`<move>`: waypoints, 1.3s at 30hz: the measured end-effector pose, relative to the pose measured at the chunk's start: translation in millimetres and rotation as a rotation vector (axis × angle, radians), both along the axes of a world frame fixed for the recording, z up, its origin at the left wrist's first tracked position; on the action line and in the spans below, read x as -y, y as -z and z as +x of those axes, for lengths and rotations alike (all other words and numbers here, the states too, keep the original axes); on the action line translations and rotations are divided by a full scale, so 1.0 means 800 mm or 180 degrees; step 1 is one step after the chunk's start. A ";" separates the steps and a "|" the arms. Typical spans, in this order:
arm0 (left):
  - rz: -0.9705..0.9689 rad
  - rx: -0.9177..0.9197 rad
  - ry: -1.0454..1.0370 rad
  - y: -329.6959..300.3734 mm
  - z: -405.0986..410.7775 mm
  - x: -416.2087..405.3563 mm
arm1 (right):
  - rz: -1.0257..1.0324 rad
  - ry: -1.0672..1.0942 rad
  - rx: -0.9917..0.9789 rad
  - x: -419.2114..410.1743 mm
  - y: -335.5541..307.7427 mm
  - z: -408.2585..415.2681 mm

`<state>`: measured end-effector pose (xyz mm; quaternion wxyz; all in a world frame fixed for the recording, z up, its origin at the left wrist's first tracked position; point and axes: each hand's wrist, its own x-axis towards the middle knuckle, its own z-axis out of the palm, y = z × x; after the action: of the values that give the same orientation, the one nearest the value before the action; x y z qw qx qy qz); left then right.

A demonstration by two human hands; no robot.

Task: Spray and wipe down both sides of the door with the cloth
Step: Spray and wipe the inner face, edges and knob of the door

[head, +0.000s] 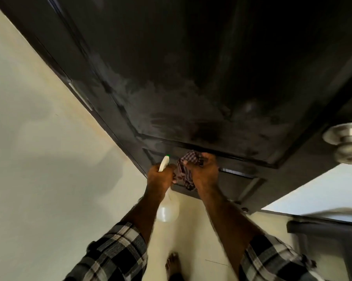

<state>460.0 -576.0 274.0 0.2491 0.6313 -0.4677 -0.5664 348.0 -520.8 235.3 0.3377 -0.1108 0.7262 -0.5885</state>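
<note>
Head view looks steeply down a dark panelled door (pixel 191 78), whose upper part runs out of frame and whose lower edge is hidden behind the forearms. The silver knob (pixel 347 142) is cut off at the right edge, and a dark piece of furniture (pixel 323 228) at lower right is blurred. The left hand (pixel 160 177) grips the neck of a clear spray bottle (pixel 168 211), its white nozzle (pixel 164 163) pointing at the door; no label or writing can be read on it. Just beside it, the right hand (pixel 203 171) clutches a checked cloth (pixel 188 167) and presses it against the door's lower panel, with loose folds hanging between both hands. Checked sleeves (pixel 114 250) and a bare foot (pixel 173 264) on the pale floor (pixel 201 240) show below
</note>
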 end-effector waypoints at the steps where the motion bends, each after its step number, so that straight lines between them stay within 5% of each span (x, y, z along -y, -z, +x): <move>1: 0.0026 0.0049 0.0037 0.005 0.006 0.015 | 0.0043 0.0117 -0.0151 0.012 0.006 0.006; 9: 0.0151 0.0190 0.0771 0.055 0.023 0.130 | -0.0087 0.0989 -0.0745 0.093 0.055 0.053; 15: 0.0238 0.0003 0.0849 0.079 0.051 0.192 | -0.0580 0.1985 -0.0086 0.151 0.074 0.095; 21: 0.0046 -0.0152 0.0717 0.080 0.113 0.235 | -0.0506 0.1081 0.0255 0.241 0.061 0.149; 25: -0.0132 0.0078 0.0979 0.072 0.133 0.253 | -0.0436 0.1157 0.0634 0.265 0.063 0.148; 33: -0.0024 -0.0065 0.1232 0.046 0.087 0.199 | -0.1175 0.2572 0.1194 0.116 0.055 0.050; 39: 0.0085 -0.0052 0.1476 0.026 -0.008 0.091 | -0.1057 0.2376 0.1192 0.006 0.019 -0.023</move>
<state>453.5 -648.6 252.9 0.1077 0.5056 -0.5906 -0.6197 329.7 -525.6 220.1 0.2056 0.2145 0.5385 -0.7885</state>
